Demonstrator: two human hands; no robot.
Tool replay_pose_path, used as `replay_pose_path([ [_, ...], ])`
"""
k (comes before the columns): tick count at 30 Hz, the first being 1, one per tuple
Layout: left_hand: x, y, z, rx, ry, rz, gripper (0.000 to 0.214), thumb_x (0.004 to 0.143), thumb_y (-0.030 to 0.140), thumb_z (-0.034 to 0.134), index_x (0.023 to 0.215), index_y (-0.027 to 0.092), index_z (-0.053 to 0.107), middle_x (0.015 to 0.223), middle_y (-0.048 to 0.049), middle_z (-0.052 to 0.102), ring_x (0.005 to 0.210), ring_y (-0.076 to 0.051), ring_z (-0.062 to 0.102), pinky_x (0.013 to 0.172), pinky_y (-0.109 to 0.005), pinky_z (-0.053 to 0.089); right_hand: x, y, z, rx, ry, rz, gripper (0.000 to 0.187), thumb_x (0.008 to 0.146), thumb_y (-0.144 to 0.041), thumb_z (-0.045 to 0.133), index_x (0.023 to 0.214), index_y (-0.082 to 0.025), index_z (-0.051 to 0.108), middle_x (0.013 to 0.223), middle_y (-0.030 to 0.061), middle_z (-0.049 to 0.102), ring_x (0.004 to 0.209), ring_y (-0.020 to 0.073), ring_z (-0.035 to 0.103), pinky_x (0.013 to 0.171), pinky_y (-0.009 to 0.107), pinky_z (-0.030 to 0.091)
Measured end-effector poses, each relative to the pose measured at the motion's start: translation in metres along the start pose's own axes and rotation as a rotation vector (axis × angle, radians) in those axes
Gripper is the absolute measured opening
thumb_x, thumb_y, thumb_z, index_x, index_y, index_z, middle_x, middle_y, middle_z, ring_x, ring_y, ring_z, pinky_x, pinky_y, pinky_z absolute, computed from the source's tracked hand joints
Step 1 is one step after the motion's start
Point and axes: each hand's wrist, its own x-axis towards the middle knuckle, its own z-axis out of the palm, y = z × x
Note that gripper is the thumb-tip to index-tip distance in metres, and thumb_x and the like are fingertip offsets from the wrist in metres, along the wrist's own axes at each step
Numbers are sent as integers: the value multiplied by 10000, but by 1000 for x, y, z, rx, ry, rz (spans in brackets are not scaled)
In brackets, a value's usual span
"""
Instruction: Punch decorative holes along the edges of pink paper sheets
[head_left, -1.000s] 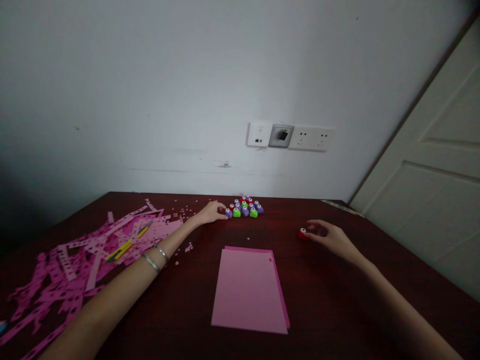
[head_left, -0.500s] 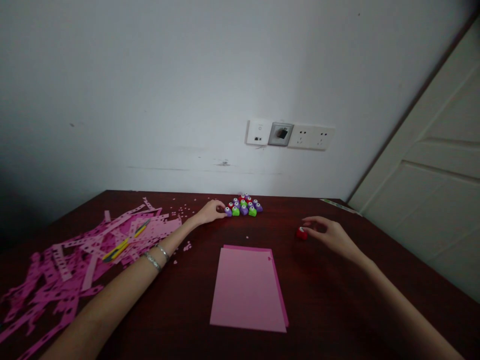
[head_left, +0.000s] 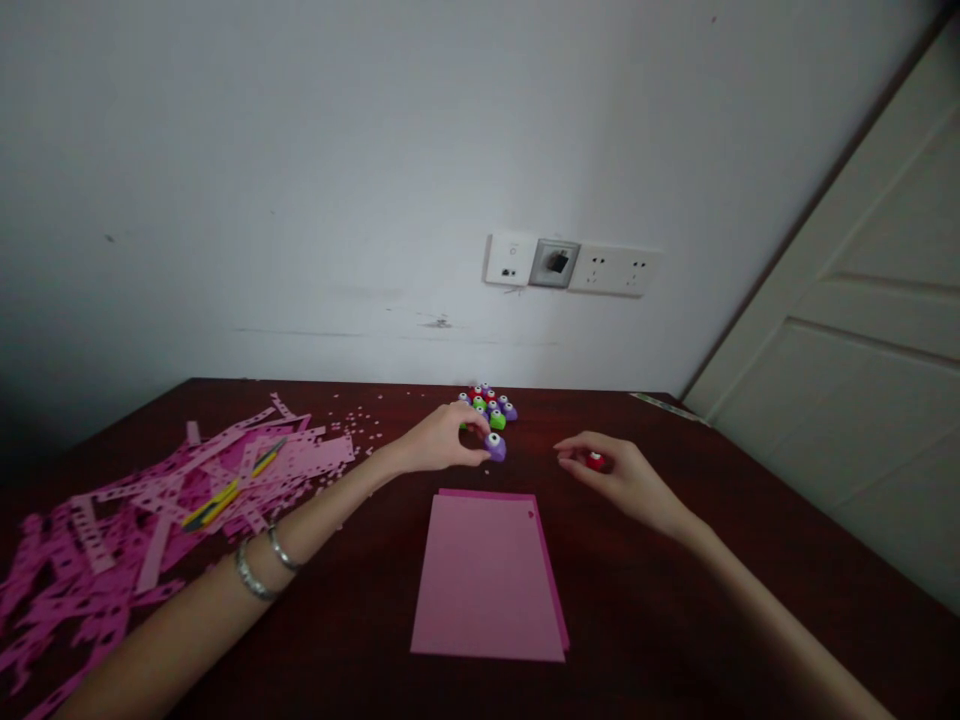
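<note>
Left hand (head_left: 442, 445) pinches purple craft punch (head_left: 494, 446) in thumb and fingertips, at 12 o'clock of pink paper stack (head_left: 487, 575). Right hand (head_left: 626, 480) curls round red craft punch (head_left: 595, 460), at 2 o'clock of stack. Risk: shallow fingertip pinch could let purple craft punch slip, knocking punch cluster (head_left: 491, 408) at its 12 o'clock.

Room setting. A plain white wall (head_left: 300, 150) fills the upper field, faintly scuffed (head_left: 435, 322) low down near the middle. A row of white switch and socket plates (head_left: 571, 267) is mounted right of centre, one with a grey surround. A pale panelled door (head_left: 862, 400) stands at the right. Below, a dark reddish-brown wooden bench (head_left: 675, 620) abuts the wall. Lighting is dim and even; the left corner lies in shadow.
</note>
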Motion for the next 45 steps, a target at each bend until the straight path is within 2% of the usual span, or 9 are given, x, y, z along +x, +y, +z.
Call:
replay_pose_path([
  [4,-1,16,9,-2,-44,46,174,655,264,646,813,192,634,826,-25,602,770,-153,534,717,-285,401,-2,-16,12,46,-61,-11,203,790,-346,572,929,-209,628,808,26,619,682,146,548,586,256,435],
  [9,-2,24,20,-24,-77,37,155,661,280,629,792,198,639,785,-24,612,754,-159,532,721,-297,404,-6,-27,22,82,-105,-44,210,764,-313,611,958,-231,613,848,8,598,673,125,515,579,240,421],
  [17,-4,31,32,-50,-25,75,153,639,232,656,780,186,621,781,-19,609,798,-163,518,743,-291,405,-8,-31,27,91,-127,-62,136,784,-265,596,911,-218,605,766,-2,545,634,117,458,551,231,383],
  [22,-5,34,34,-83,-52,43,161,669,247,635,821,199,613,824,-22,599,822,-168,523,747,-294,410,-9,-30,24,65,-153,-85,125,777,-270,593,885,-209,607,774,8,548,647,124,474,566,243,400],
  [25,-6,30,34,-79,-108,16,206,687,301,633,864,199,606,848,-31,584,812,-167,525,721,-285,409,-10,-26,19,36,-162,-62,147,766,-296,604,883,-207,617,760,7,558,653,129,484,574,248,403],
  [30,-13,16,38,140,-258,-46,190,620,246,683,794,206,619,804,-26,575,774,-182,515,660,-277,380,-17,-11,12,53,-152,1,173,768,-324,599,893,-209,632,769,5,584,655,132,495,591,250,420],
  [34,-17,5,43,270,-344,-110,256,570,294,731,785,205,624,797,-38,585,770,-210,524,623,-274,363,-26,4,13,91,-166,23,171,773,-308,600,900,-198,638,807,11,602,687,137,523,634,260,440],
  [40,-17,-7,45,349,-421,-142,350,540,350,752,828,210,612,798,-37,585,732,-209,532,576,-256,345,-32,19,17,94,-186,70,179,779,-316,593,899,-189,632,819,19,606,697,145,539,638,266,448],
  [45,-16,-11,45,282,-428,-173,358,527,323,763,820,200,600,811,-32,583,723,-196,527,556,-243,334,-34,24,18,103,-204,72,200,775,-334,592,903,-185,629,851,32,614,701,148,550,650,272,461],
])
